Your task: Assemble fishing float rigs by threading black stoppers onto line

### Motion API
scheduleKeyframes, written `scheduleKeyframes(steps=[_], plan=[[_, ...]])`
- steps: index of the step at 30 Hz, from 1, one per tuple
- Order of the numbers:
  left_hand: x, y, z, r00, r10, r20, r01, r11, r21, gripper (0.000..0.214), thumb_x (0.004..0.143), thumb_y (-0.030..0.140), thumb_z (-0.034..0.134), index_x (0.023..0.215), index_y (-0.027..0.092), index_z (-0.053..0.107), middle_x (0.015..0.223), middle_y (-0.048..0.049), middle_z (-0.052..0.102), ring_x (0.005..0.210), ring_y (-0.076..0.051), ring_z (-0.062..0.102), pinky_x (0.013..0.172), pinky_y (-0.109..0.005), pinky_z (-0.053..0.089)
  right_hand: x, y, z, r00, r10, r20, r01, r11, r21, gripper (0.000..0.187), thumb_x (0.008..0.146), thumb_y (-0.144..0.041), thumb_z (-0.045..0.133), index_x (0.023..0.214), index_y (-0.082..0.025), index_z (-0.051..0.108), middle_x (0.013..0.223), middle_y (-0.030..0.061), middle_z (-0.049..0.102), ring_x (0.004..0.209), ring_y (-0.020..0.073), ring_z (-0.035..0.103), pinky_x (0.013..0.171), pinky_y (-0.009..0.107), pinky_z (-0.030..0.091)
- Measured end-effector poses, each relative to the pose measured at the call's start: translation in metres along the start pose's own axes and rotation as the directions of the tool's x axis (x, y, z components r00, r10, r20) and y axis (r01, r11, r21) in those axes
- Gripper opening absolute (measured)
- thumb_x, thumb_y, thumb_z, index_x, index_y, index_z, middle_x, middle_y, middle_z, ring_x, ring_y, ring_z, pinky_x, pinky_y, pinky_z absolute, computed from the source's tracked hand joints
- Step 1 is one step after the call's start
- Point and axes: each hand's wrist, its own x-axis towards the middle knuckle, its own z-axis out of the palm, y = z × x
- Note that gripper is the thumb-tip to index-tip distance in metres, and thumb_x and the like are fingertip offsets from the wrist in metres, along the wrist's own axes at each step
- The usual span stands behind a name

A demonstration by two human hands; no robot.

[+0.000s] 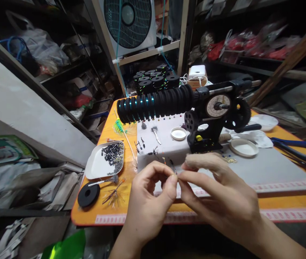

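My left hand is closed in a pinch, thumb against forefinger, over the front of the grey board. Fingertips of my right hand meet it there, thumb and forefinger pressed together. Whatever lies between the fingertips is too small to name. Just beyond them, small dark fittings are scattered on the board. Behind my hands stands a black hand-cranked winding machine, with a row of black foam spools on its shaft. Teal line shows on several spools.
On the left are a white tray of small metal parts and a loose black foam spool. Round white lids sit near the machine. Blue-handled pliers lie at right; a fan stands behind.
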Motion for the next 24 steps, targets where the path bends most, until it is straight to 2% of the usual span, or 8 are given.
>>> scheduleKeyframes(steps=[4, 6, 8, 12, 14, 17, 20, 24], plan=[[0.000, 0.001, -0.002, 0.996, -0.048, 0.075, 0.047, 0.999, 0.014, 0.009, 0.095, 0.022, 0.061, 0.086, 0.019, 0.061, 0.082, -0.0002, 0.059, 0.076, -0.013, 0.054, 0.069, -0.022, 0.050, -0.007, 0.011, -0.002, 0.964, -0.263, 0.045, 0.266, 0.958, -0.104, 0.018, 0.084, -0.005, 0.067, 0.093, -0.021, 0.066, 0.110, 0.0100, 0.072, 0.103, 0.0266, 0.068, 0.082, 0.038, 0.062], [0.001, 0.001, -0.001, 0.999, 0.007, 0.049, -0.013, 0.992, 0.128, 0.009, 0.094, 0.019, 0.061, 0.086, 0.019, 0.062, 0.080, -0.0010, 0.061, 0.076, -0.014, 0.057, 0.070, -0.023, 0.050, -0.004, 0.012, -0.003, 0.961, -0.265, 0.075, 0.272, 0.957, -0.100, 0.017, 0.085, -0.006, 0.066, 0.089, -0.022, 0.064, 0.105, 0.0088, 0.074, 0.099, 0.0262, 0.069, 0.079, 0.039, 0.061], [0.002, -0.001, 0.000, 0.984, 0.180, -0.001, -0.173, 0.944, 0.281, 0.008, 0.092, 0.015, 0.063, 0.085, 0.018, 0.064, 0.079, -0.0019, 0.064, 0.075, -0.015, 0.060, 0.068, -0.025, 0.051, 0.001, 0.009, -0.003, 0.986, -0.154, 0.067, 0.158, 0.985, -0.062, 0.016, 0.086, -0.006, 0.064, 0.089, -0.022, 0.062, 0.096, 0.0076, 0.073, 0.089, 0.0230, 0.069, 0.075, 0.037, 0.060], [0.001, -0.008, 0.001, 0.807, 0.588, 0.055, -0.520, 0.663, 0.538, 0.019, 0.086, 0.003, 0.066, 0.097, 0.019, 0.066, 0.085, -0.0033, 0.069, 0.074, -0.014, 0.066, 0.066, -0.023, 0.055, 0.010, 0.001, -0.003, 0.992, 0.096, 0.078, -0.105, 0.986, 0.131, 0.017, 0.087, -0.005, 0.057, 0.090, -0.021, 0.058, 0.087, 0.0035, 0.066, 0.081, 0.0168, 0.066, 0.068, 0.029, 0.056], [0.001, -0.011, -0.001, 0.744, 0.654, 0.135, -0.581, 0.535, 0.613, 0.026, 0.085, 0.001, 0.066, 0.103, 0.019, 0.064, 0.088, -0.0041, 0.071, 0.074, -0.014, 0.067, 0.067, -0.024, 0.055, 0.012, -0.001, -0.005, 0.981, 0.140, 0.135, -0.165, 0.968, 0.189, 0.016, 0.089, -0.006, 0.056, 0.091, -0.021, 0.056, 0.088, 0.0030, 0.065, 0.083, 0.0160, 0.066, 0.069, 0.026, 0.054], [0.002, -0.011, -0.002, 0.707, 0.669, 0.230, -0.613, 0.419, 0.669, 0.024, 0.085, 0.004, 0.068, 0.102, 0.019, 0.061, 0.085, -0.0042, 0.070, 0.069, -0.014, 0.063, 0.064, -0.025, 0.054, 0.010, 0.000, -0.010, 0.968, 0.134, 0.211, -0.179, 0.960, 0.215, 0.015, 0.090, -0.005, 0.055, 0.091, -0.021, 0.055, 0.088, 0.0029, 0.063, 0.085, 0.0155, 0.063, 0.071, 0.026, 0.053], [0.004, -0.005, 0.001, 0.752, 0.635, 0.178, -0.570, 0.490, 0.660, 0.020, 0.083, 0.002, 0.065, 0.091, 0.020, 0.059, 0.076, -0.0003, 0.065, 0.062, -0.012, 0.056, 0.058, -0.023, 0.049, 0.008, 0.003, -0.013, 0.977, 0.037, 0.209, -0.070, 0.986, 0.154, 0.015, 0.091, -0.004, 0.056, 0.097, -0.018, 0.056, 0.094, 0.0055, 0.062, 0.092, 0.0167, 0.061, 0.078, 0.027, 0.053], [0.006, 0.003, 0.005, 0.892, 0.451, 0.015, -0.400, 0.774, 0.491, 0.023, 0.073, -0.001, 0.058, 0.078, 0.021, 0.056, 0.069, 0.0034, 0.054, 0.060, -0.011, 0.050, 0.056, -0.022, 0.043, 0.010, 0.006, -0.011, 0.976, -0.066, 0.208, 0.052, 0.996, 0.072, 0.018, 0.092, -0.003, 0.055, 0.105, -0.016, 0.056, 0.105, 0.0104, 0.060, 0.104, 0.0199, 0.058, 0.088, 0.030, 0.052]])
